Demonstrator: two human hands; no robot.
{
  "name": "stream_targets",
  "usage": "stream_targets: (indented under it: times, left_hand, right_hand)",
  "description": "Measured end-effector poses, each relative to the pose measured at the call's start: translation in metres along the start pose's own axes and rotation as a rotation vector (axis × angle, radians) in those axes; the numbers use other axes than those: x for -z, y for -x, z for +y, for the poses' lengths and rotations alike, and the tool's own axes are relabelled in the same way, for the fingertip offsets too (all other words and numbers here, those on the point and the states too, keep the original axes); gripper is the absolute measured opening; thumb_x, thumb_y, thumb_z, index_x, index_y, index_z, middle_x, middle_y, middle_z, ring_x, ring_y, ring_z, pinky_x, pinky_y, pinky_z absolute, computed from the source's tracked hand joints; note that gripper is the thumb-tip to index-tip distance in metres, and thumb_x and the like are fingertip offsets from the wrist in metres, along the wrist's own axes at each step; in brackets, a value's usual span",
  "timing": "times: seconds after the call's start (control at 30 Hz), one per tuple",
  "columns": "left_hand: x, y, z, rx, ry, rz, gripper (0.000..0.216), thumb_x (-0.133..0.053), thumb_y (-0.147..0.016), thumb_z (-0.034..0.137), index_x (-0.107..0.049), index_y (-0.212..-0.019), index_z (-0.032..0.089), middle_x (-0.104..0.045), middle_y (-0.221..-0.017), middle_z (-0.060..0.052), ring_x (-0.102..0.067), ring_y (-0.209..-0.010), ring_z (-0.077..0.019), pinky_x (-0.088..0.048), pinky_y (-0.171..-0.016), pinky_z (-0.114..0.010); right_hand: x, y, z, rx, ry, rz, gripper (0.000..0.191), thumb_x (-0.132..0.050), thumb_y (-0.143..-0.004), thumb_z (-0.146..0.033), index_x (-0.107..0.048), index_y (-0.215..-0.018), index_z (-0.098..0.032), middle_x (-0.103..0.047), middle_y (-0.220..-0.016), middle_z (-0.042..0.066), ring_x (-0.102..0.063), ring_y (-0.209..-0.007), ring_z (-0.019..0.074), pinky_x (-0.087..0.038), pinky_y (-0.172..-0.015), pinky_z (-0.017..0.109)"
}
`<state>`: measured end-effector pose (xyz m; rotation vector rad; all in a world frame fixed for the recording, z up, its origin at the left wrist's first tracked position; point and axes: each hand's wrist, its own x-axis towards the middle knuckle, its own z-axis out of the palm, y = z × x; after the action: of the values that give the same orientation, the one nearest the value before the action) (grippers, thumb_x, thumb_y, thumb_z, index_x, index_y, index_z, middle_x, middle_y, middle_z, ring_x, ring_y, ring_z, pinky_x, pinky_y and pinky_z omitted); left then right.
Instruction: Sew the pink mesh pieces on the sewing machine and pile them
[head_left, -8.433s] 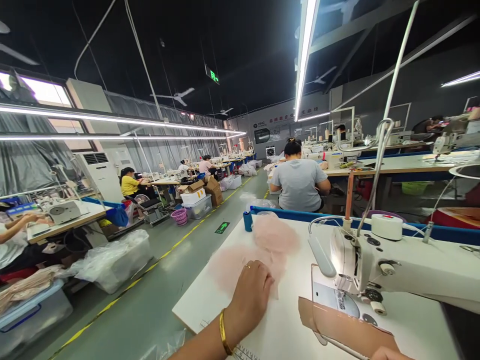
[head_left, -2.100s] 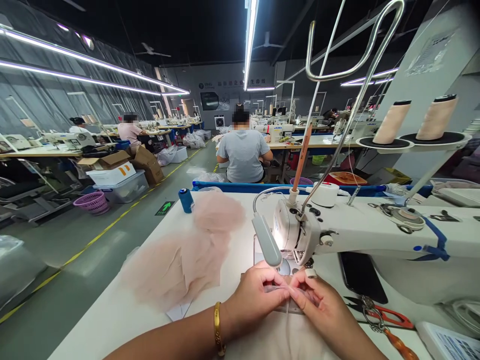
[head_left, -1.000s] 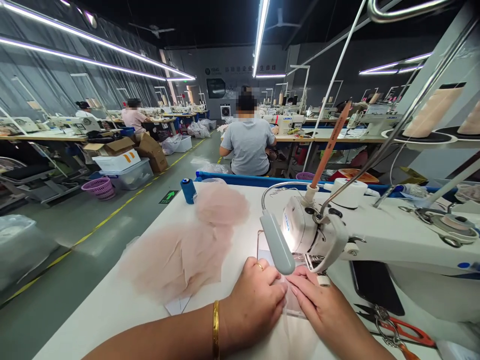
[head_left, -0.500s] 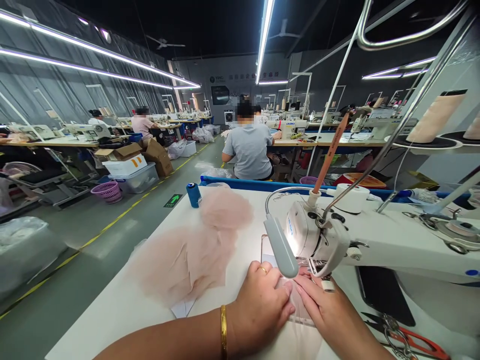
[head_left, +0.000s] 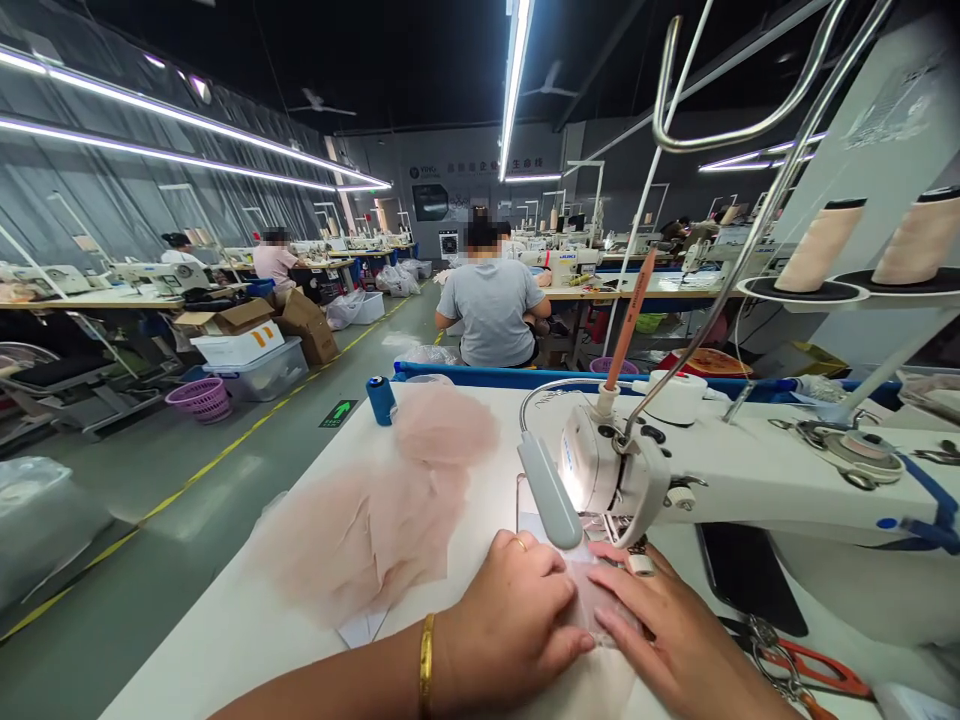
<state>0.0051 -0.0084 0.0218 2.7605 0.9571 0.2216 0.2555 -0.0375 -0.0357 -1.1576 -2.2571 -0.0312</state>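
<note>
Both my hands rest on a sheer pink fabric piece (head_left: 592, 600) just in front of the needle of the white sewing machine (head_left: 720, 480). My left hand (head_left: 510, 620), with a ring and a gold bangle, lies curled with its fingers pressing the fabric flat. My right hand (head_left: 667, 630) lies beside it, fingers stretched out over the fabric toward the presser foot. A grey lamp arm (head_left: 547, 490) hangs over my fingertips. A loose heap of pink tulle pieces (head_left: 382, 510) lies on the white table (head_left: 240, 620) to the left of my hands.
A blue thread spool (head_left: 381, 400) stands at the table's far edge. Orange-handled scissors (head_left: 810, 665) and a black phone (head_left: 746, 575) lie at the right under the machine arm. Two thread cones (head_left: 821, 245) sit on a stand. A person in grey (head_left: 491, 305) sits ahead; the aisle runs left.
Since a second ago my hands have stayed at the needle, sliding the fabric slightly. Earlier my left hand was on the tulle heap, and then both hands pinched the fabric.
</note>
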Motion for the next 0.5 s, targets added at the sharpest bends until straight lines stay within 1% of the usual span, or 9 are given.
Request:
stream_targets:
  times: [0.03,0.1,0.13,0.17,0.23,0.27,0.33,0.4,0.5]
  left_hand:
    - [0.006,0.002,0.0,-0.023,0.031,-0.049,0.034,-0.076,-0.096,0.051,-0.068,-0.101,0.019,-0.068,-0.105,-0.005,-0.063,-0.097,-0.0274,-0.047,-0.089,-0.044]
    - [0.012,0.005,0.001,-0.079,0.056,-0.135,0.046,-0.082,-0.089,0.054,-0.066,-0.115,0.019,-0.067,-0.11,-0.007,-0.062,-0.1,-0.0292,-0.048,-0.091,-0.045]
    - [0.013,0.007,0.001,-0.107,0.046,-0.171,0.055,-0.085,-0.085,0.053,-0.064,-0.122,0.019,-0.066,-0.116,-0.01,-0.062,-0.103,-0.0315,-0.049,-0.092,-0.047]
    - [0.012,0.008,0.001,-0.128,0.028,-0.198,0.058,-0.086,-0.082,0.051,-0.063,-0.124,0.018,-0.064,-0.12,-0.012,-0.061,-0.106,-0.0339,-0.049,-0.092,-0.049]
    - [0.005,0.009,-0.001,-0.115,0.0,-0.198,0.041,-0.082,-0.081,0.039,-0.063,-0.11,0.018,-0.061,-0.122,-0.014,-0.059,-0.108,-0.0353,-0.05,-0.091,-0.048]
    - [0.001,0.008,-0.002,-0.087,0.014,-0.175,0.03,-0.078,-0.081,0.031,-0.06,-0.101,0.019,-0.061,-0.119,-0.013,-0.06,-0.105,-0.0333,-0.05,-0.088,-0.045]
    - [-0.007,0.004,-0.006,-0.007,0.117,-0.096,0.018,-0.067,-0.08,0.016,-0.053,-0.09,0.021,-0.062,-0.105,-0.008,-0.059,-0.091,-0.0255,-0.048,-0.077,-0.036]
    - [-0.013,-0.001,-0.011,0.063,0.27,0.009,0.017,-0.057,-0.082,0.009,-0.048,-0.089,0.022,-0.06,-0.092,-0.003,-0.054,-0.078,-0.0204,-0.045,-0.07,-0.031]
    - [-0.015,-0.009,-0.015,0.1,0.454,0.168,0.016,-0.047,-0.088,0.007,-0.049,-0.092,0.023,-0.059,-0.087,-0.001,-0.052,-0.076,-0.0191,-0.046,-0.073,-0.03]
  right_hand:
    - [0.008,0.0,-0.002,0.03,-0.018,-0.052,0.038,-0.071,-0.099,-0.042,-0.071,-0.134,-0.028,-0.076,-0.133,0.013,-0.075,-0.121,0.0332,-0.069,-0.091,0.045]
    - [0.023,-0.002,-0.008,0.076,-0.054,-0.179,0.057,-0.088,-0.085,-0.049,-0.069,-0.135,-0.029,-0.073,-0.14,0.011,-0.073,-0.126,0.0354,-0.068,-0.096,0.046]
    - [0.028,-0.004,-0.011,0.088,-0.075,-0.232,0.053,-0.09,-0.083,-0.047,-0.071,-0.129,-0.029,-0.073,-0.141,0.009,-0.073,-0.125,0.0342,-0.067,-0.097,0.044]
    - [0.03,-0.006,-0.014,0.088,-0.096,-0.264,0.039,-0.088,-0.086,-0.042,-0.074,-0.12,-0.029,-0.074,-0.138,0.007,-0.074,-0.122,0.0316,-0.067,-0.097,0.042]
    - [0.029,-0.009,-0.018,0.071,-0.142,-0.236,0.008,-0.075,-0.097,-0.033,-0.074,-0.103,-0.029,-0.079,-0.124,0.005,-0.076,-0.111,0.0259,-0.067,-0.094,0.036]
    - [0.025,-0.009,-0.018,0.053,-0.168,-0.191,0.006,-0.068,-0.102,-0.03,-0.073,-0.1,-0.028,-0.08,-0.115,0.004,-0.076,-0.105,0.024,-0.066,-0.092,0.035]
    - [0.016,-0.008,-0.016,-0.006,-0.217,-0.079,0.015,-0.057,-0.106,-0.026,-0.072,-0.104,-0.028,-0.079,-0.102,0.003,-0.075,-0.096,0.022,-0.065,-0.088,0.034]
    - [0.007,-0.006,-0.013,-0.096,-0.27,0.017,0.018,-0.054,-0.108,-0.028,-0.071,-0.106,-0.029,-0.077,-0.097,0.002,-0.073,-0.092,0.0207,-0.062,-0.085,0.031]
    - [-0.002,-0.003,-0.014,-0.273,-0.373,0.081,0.023,-0.052,-0.11,-0.038,-0.071,-0.101,-0.028,-0.075,-0.094,0.002,-0.073,-0.086,0.0194,-0.059,-0.079,0.027]
